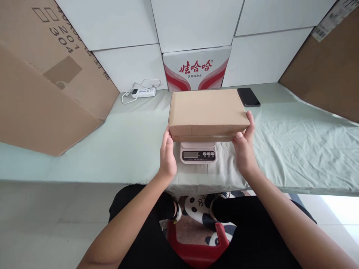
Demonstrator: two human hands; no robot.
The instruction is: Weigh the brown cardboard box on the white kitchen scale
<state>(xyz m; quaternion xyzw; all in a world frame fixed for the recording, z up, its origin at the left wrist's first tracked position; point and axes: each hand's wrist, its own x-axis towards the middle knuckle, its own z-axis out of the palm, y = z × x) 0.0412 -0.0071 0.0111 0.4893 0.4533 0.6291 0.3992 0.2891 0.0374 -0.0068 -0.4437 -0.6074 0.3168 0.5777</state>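
A flat brown cardboard box (206, 112) lies on a small pink kitchen scale (198, 152) on the table. My left hand (167, 157) holds the box's near left corner. Around the near right corner is my right hand (244, 147), fingers up along the box's side. The scale's dark display and round buttons show below the box's front edge; no reading is legible.
The table carries a pale green cloth (294, 142). A black phone (248, 97) lies behind the box at right. A white power strip with cable (141, 92) is back left. A red-and-white printed carton (196, 69) stands behind. Big cardboard sheets (42, 86) lean at both sides.
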